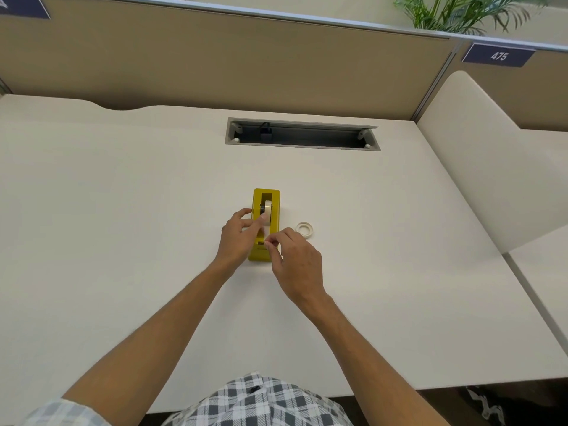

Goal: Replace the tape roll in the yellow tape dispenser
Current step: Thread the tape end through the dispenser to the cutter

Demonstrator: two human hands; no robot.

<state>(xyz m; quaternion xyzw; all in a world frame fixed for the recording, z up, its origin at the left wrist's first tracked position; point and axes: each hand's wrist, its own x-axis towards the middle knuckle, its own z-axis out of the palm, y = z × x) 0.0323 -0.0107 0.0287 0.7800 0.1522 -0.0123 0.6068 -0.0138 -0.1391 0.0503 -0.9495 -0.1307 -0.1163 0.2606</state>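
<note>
The yellow tape dispenser [274, 200] stands on the white desk [123, 210], its long side pointing away from me. A pale tape roll [268, 210] on a dark hub sits upright in its slot. My left hand [238, 236] rests against the dispenser's left side, one finger touching the roll. My right hand [296, 261] is at the near end of the dispenser, thumb and forefinger pinched on the loose end of the tape by the cutter. A second, thin tape roll [305, 229] lies flat on the desk just right of the dispenser.
A recessed cable tray [302, 145] with a dark plug is open in the desk behind the dispenser. A tan partition [215, 56] closes the back. A white side panel [479, 167] rises at the right edge. The desk's front edge is near my body.
</note>
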